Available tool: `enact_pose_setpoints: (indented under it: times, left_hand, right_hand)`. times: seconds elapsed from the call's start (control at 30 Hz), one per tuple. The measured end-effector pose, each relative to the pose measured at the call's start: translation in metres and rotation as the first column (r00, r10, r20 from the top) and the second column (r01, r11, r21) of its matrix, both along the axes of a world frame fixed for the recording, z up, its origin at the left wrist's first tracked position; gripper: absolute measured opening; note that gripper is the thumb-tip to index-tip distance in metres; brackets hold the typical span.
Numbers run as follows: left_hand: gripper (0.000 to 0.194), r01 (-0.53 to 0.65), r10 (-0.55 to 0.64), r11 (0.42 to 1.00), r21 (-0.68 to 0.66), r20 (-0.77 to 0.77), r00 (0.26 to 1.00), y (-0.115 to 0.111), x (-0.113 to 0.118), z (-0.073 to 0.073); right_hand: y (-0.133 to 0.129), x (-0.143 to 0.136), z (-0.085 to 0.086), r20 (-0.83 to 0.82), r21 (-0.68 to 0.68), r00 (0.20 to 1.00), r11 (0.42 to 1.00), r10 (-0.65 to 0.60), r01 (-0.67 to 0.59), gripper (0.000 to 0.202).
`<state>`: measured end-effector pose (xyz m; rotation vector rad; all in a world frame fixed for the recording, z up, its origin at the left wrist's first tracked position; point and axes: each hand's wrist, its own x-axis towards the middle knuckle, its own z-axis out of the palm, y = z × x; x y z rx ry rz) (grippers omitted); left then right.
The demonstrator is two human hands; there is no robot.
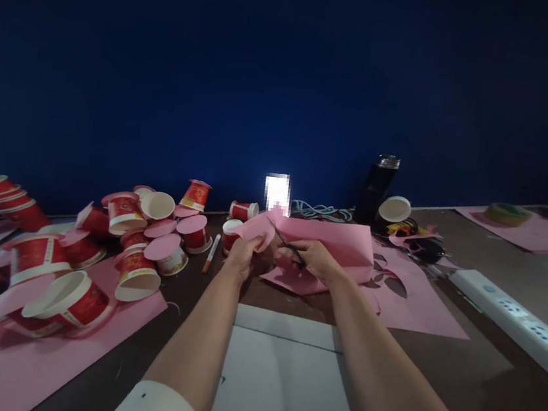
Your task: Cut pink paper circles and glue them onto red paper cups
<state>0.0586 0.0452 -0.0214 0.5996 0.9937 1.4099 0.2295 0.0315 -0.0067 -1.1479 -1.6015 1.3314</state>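
Observation:
My left hand (244, 255) is closed on a rounded part of a pink paper sheet (343, 243), pinching it near the edge. In my right hand (315, 258) is a pair of scissors (287, 241) with dark handles, the fingers wrapped through the loops. The blades point up and left and lie at the paper between my hands. From there the sheet bends and stretches away to the right, behind my right hand. Just left of my left hand stands a red and white paper cup (231, 230), partly covered by the pink paper.
Many red paper cups (127, 212), some with pink discs, crowd the left. A marker (212, 253) lies beside them. A black flask (376, 191), a pink sheet with cut-outs (422, 298) and a power strip (514, 312) are at right. A white board (279, 377) is in front.

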Motion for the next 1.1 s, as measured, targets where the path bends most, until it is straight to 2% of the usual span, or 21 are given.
enact_pose_setpoints:
  times: [0.27, 0.43, 0.63, 0.9, 1.1]
  left_hand:
    - [0.037, 0.026, -0.026, 1.0, 0.012, -0.041, 0.999, 0.003, -0.0026, -0.0036]
    - [0.03, -0.038, 0.04, 0.998, 0.042, -0.059, 0.997, 0.0067, -0.0033, -0.0055]
    - [0.033, -0.076, 0.082, 0.995, 0.068, -0.099, 0.992, 0.0061, -0.0027, -0.0039]
    - [0.028, 0.029, -0.016, 0.998, 0.064, -0.195, 0.981, 0.003, -0.0054, -0.0021]
    - [0.028, 0.045, -0.035, 0.998, 0.046, -0.2, 0.979, -0.0008, -0.0053, 0.0031]
  right_hand:
    - [-0.0017, 0.0004, 0.0046, 0.041, 0.025, 0.999, 1.0, -0.01, 0.008, 0.04]
    - [-0.0018, -0.0009, 0.0024, 0.015, -0.005, 1.0, 1.0, -0.001, 0.001, 0.043]
    - [-0.002, -0.0035, -0.001, -0.022, 0.0, 0.998, 0.999, 0.053, -0.053, 0.039]
    - [-0.0034, -0.0031, -0.0011, -0.084, -0.001, 0.995, 0.999, 0.054, -0.054, 0.044]
    - [-0.0028, -0.0032, -0.0009, -0.065, 0.003, 0.998, 1.0, 0.023, -0.023, 0.046]
